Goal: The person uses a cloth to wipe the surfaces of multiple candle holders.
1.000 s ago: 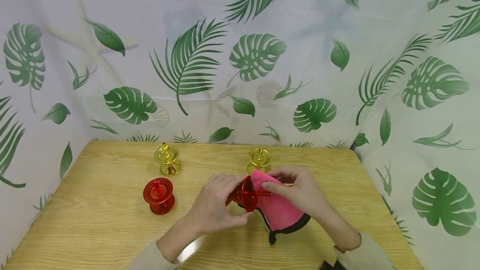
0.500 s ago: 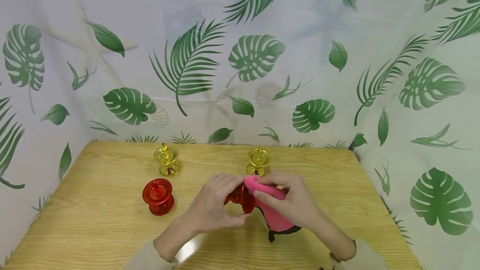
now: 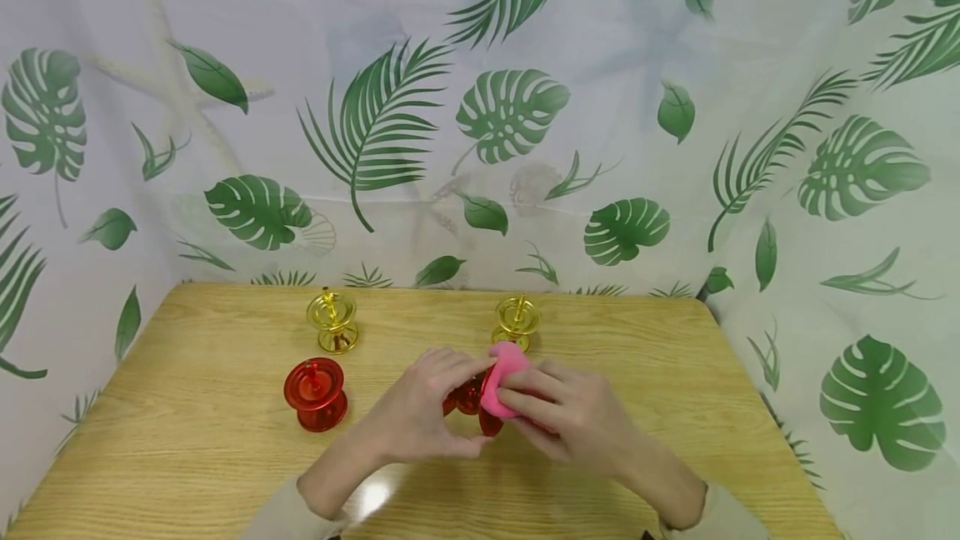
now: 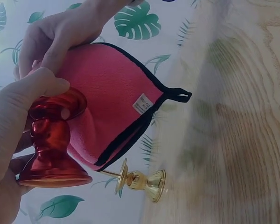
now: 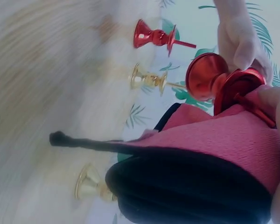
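Note:
My left hand (image 3: 423,407) grips a red metallic candle holder (image 4: 51,140) by its dish, tipped on its side above the table in the head view. My right hand (image 3: 581,411) pinches a pink cloth (image 3: 506,377) with black edging against the dish. In the left wrist view the cloth hangs beside the holder, its black loop and white label showing. The right wrist view shows the holder's thin spike (image 5: 254,109) lying along the cloth. From the head view, the spike is hidden by the cloth and the right fingers.
A second red candle holder (image 3: 315,394) stands left on the wooden table (image 3: 187,457). Two gold candle holders stand farther back, a left gold holder (image 3: 332,319) and a right gold holder (image 3: 517,319) just beyond the hands. A leaf-printed sheet (image 3: 480,215) hangs behind.
My right hand has bunched the cloth and brought it left over the spike and dish. The left hand keeps its grip on the candle holder, shifting slightly left.

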A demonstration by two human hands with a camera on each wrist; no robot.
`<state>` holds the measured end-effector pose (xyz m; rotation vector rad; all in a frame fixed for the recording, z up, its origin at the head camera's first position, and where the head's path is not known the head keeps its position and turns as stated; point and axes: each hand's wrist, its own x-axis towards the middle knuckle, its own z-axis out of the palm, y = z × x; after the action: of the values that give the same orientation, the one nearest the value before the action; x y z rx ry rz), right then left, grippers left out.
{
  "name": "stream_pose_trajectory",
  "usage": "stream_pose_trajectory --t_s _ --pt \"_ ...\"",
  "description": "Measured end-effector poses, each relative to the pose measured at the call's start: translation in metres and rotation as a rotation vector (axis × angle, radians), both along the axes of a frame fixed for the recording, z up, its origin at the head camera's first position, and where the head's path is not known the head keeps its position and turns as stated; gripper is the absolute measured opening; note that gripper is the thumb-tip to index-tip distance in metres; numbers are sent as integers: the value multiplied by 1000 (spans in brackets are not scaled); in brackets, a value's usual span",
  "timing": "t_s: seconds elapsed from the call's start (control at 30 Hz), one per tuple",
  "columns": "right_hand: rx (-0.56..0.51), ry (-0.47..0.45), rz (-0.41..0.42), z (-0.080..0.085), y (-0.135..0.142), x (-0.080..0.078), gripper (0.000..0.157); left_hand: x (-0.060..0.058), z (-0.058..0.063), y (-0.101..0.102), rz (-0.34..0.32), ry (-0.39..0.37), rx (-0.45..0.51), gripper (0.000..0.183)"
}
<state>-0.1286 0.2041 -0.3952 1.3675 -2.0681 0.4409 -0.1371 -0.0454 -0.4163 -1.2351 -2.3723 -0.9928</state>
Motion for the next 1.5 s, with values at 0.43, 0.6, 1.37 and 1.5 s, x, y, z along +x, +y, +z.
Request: stream_pose_trajectory --t_s 0.43,0.6,1.37,1.5 --pt "-162 -304 -238 1 -13 12 23 0 -5 7 94 241 -18 79" --pt "-175 -373 -249 5 -11 13 23 0 -5 7 109 252 -26 79" --pt "-172 -412 -234 7 -4 15 29 2 -5 7 77 249 -23 83" --pt "-99 -298 -207 5 -8 11 28 1 -6 6 56 187 -9 81"
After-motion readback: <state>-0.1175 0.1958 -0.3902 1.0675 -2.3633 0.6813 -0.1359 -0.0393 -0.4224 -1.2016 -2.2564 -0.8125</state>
